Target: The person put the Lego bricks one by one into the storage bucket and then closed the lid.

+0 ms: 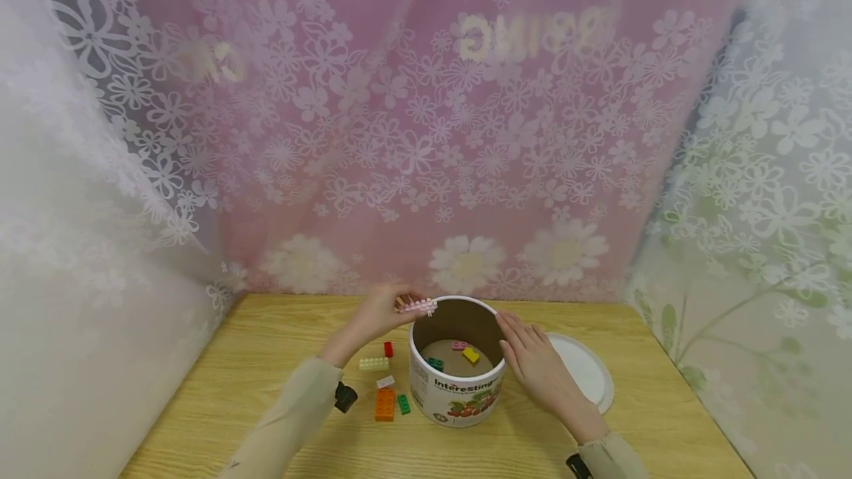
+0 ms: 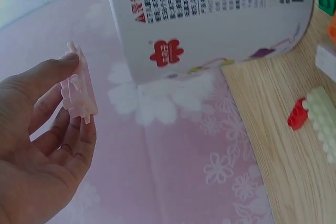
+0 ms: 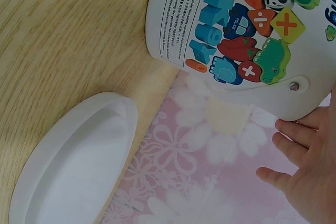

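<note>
My left hand (image 1: 386,314) pinches a pale pink studded toy brick (image 2: 80,88) between thumb and fingers, at the left rim of a round white tub (image 1: 459,398). In the left wrist view, small pegs stick out of this brick. My right hand (image 1: 535,364) rests on the tub's right rim with its fingers extended; the right wrist view has the fingertips (image 3: 286,127) at the rim's edge. Inside the tub lie a pink brick (image 1: 459,345), a yellow brick (image 1: 470,355) and a dark green brick (image 1: 435,364).
Left of the tub, on the wooden table (image 1: 266,361), lie a red brick (image 1: 388,350), a cream brick (image 1: 374,364), a white brick (image 1: 385,382), an orange brick (image 1: 384,405) and a green brick (image 1: 404,404). A white lid (image 1: 586,368) lies at the right. Flowered curtains (image 1: 426,131) surround the table.
</note>
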